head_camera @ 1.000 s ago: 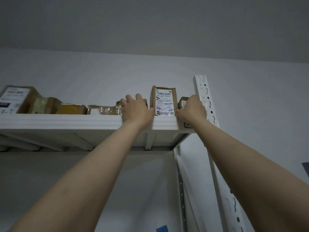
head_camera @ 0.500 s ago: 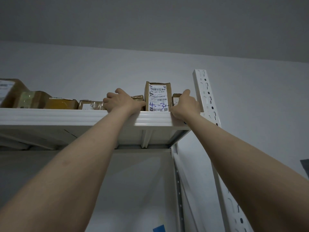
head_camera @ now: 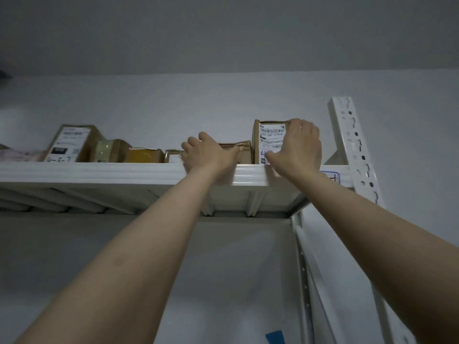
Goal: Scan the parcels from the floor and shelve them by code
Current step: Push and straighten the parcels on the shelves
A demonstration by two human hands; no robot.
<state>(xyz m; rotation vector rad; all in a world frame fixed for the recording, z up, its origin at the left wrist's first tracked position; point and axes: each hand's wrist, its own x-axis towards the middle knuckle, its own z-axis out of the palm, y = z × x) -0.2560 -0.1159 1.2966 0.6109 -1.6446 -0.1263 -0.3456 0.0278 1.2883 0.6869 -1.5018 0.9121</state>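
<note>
R hand (head_camera: pixel 298 147) now off shelf lip (head_camera: pixel 99 172), clasps upright parcel (head_camera: pixel 270 140) by its top; L hand (head_camera: pixel 208 152) on low parcel (head_camera: pixel 244 152) at its 9 o'clock, grip unclear, likely final adj.

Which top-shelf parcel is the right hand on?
The tall upright box with the white label, at the row's right end; the right hand grips it. The others sit lower, further left.
</note>
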